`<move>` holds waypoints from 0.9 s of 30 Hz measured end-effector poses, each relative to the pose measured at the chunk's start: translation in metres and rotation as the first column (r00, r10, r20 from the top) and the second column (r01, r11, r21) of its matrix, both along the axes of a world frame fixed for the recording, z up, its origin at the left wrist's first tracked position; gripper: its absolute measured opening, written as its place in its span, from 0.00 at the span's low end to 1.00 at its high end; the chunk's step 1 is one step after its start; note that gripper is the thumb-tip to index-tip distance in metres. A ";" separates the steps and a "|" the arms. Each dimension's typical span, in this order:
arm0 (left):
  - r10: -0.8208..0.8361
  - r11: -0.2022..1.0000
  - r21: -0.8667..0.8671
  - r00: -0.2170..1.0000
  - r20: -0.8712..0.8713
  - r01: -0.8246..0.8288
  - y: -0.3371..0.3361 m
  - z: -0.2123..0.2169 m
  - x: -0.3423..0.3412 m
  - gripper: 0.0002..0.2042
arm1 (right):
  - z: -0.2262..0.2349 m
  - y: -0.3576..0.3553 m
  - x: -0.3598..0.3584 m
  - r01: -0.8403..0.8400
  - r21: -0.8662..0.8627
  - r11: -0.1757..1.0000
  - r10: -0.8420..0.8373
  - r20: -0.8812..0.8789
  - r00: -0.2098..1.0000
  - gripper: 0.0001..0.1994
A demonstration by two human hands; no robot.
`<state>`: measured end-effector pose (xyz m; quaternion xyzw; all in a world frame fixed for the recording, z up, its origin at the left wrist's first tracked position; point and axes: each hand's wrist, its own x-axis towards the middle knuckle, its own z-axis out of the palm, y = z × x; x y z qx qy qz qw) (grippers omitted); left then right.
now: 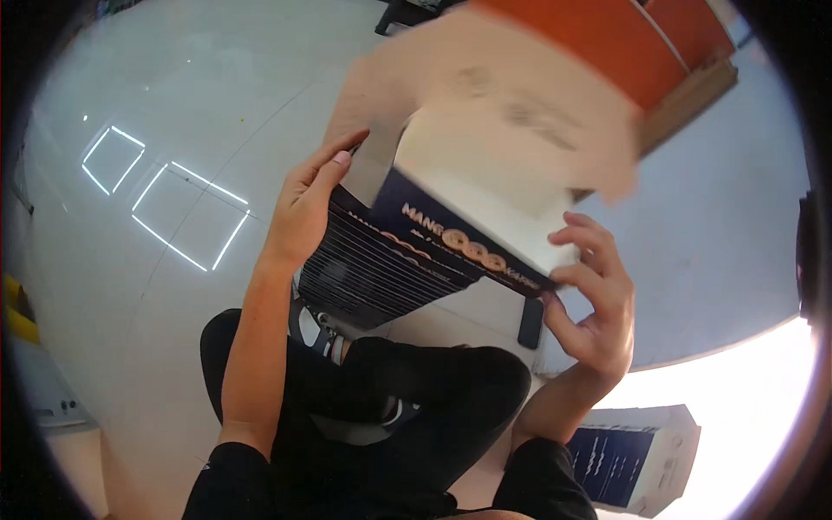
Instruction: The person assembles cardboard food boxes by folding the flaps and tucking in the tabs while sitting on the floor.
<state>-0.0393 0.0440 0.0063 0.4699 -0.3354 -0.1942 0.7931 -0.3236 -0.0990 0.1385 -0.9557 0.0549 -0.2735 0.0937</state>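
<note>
A carton (472,227) stands partly opened out in front of me, with a dark navy front panel, a white inside and a wide beige flap (511,95) at its far side, smeared by motion. My left hand (305,204) grips the carton's left edge, thumb on top. At the right end of the navy panel, my right hand (594,290) pinches the corner, its other fingers curled by the white inside. Below the carton sits a stack of dark flat cartons (373,273), its edges showing as close lines.
Beyond the flap at upper right is an orange object (598,39) beside a brown cardboard edge (689,104). A dark phone-like slab (531,323) lies near my right hand. Another navy and beige carton (676,446) rests at lower right. My crossed legs (425,373) are close below.
</note>
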 end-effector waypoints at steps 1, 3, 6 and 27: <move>-0.003 1.000 0.009 1.000 0.006 0.003 0.002 0.000 0.002 0.19 | 0.001 -0.001 0.009 0.036 -0.035 0.999 -0.036 0.016 0.999 0.09; -0.017 0.999 0.036 0.999 0.028 0.016 0.004 0.003 0.006 0.19 | -0.001 -0.005 0.026 0.084 -0.007 0.996 -0.084 0.048 0.995 0.09; -0.008 0.993 0.116 0.999 -0.053 0.014 0.005 0.004 -0.002 0.19 | -0.017 -0.006 0.039 0.075 0.059 0.995 -0.082 0.123 0.989 0.10; 0.202 0.964 0.026 0.799 0.567 -0.263 0.005 0.004 -0.014 0.26 | -0.084 -0.008 0.061 0.057 0.149 0.987 -0.102 0.312 0.944 0.24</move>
